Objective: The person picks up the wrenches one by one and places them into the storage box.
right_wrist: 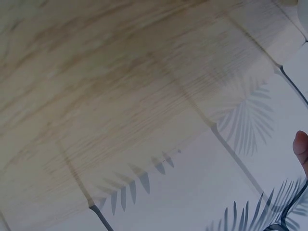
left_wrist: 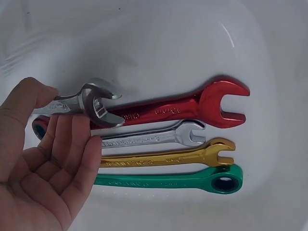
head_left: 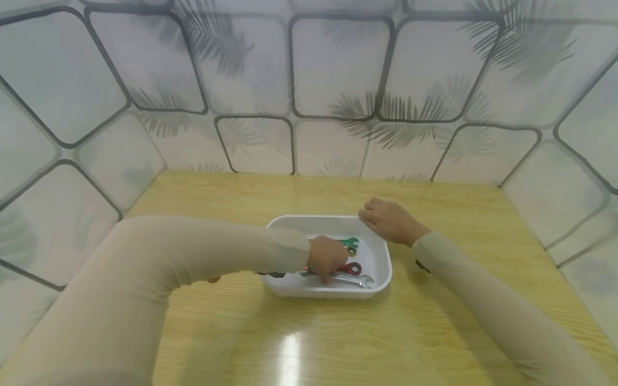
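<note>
My left hand (head_left: 327,258) reaches into a white plastic tray (head_left: 316,293) and pinches a silver wrench (left_wrist: 72,102) between thumb and fingers, its open-ended jaw pointing right. Beneath it, in the left wrist view, a red wrench (left_wrist: 209,105), a smaller silver wrench (left_wrist: 185,134), a gold wrench (left_wrist: 209,155) and a green wrench (left_wrist: 197,181) lie roughly side by side on the tray floor. With fingers curled, my right hand (head_left: 390,221) holds the tray's far right corner. Only one fingertip (right_wrist: 301,144) of it shows in the right wrist view.
The tray stands on a wood-grain table (head_left: 232,332). Patterned panels (head_left: 338,145) rise at the table's back and sides. A small orange-brown object (head_left: 213,279) is partly hidden behind my left sleeve.
</note>
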Available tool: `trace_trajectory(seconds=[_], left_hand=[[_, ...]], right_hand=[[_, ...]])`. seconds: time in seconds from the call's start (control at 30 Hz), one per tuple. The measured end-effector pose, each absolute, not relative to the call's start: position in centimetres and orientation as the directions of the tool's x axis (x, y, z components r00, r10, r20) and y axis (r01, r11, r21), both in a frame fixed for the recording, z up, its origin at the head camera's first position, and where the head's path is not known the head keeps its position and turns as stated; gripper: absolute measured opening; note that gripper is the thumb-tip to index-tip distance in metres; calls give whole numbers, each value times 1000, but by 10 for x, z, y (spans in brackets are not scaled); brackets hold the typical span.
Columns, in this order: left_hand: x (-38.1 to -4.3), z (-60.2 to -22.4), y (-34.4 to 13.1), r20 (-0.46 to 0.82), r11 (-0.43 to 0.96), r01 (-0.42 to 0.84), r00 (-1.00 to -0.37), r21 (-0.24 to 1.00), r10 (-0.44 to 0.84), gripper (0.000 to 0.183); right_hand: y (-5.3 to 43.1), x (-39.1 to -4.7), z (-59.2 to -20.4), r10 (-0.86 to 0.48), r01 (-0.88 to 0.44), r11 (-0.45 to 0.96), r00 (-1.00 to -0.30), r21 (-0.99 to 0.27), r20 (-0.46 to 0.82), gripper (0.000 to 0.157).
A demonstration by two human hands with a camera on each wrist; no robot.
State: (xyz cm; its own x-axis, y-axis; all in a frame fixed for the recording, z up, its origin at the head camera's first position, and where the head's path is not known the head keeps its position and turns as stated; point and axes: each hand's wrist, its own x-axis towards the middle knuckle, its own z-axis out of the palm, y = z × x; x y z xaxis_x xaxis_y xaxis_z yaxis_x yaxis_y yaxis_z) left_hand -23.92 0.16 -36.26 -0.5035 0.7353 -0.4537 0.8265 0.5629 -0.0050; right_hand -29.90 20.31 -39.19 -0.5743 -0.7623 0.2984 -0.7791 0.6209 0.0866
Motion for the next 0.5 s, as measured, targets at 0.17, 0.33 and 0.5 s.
trace_trajectory(seconds=[0.17,0.33,0.5], left_hand=[[-240,-368,2,-465,529,848,-469,0,751,27],[-236,-366,4,-482,514,858,-459,-21,746,26],[-234,-367,5,-483,528,849,-472,-22,738,27]], right_hand=[[203,-299,-392,-761,-777,624,-579,87,292,17],[203,-299,-392,-758,-776,626,-581,79,295,18],[203,-299,-392,-759,-779,624,-582,69,294,17]])
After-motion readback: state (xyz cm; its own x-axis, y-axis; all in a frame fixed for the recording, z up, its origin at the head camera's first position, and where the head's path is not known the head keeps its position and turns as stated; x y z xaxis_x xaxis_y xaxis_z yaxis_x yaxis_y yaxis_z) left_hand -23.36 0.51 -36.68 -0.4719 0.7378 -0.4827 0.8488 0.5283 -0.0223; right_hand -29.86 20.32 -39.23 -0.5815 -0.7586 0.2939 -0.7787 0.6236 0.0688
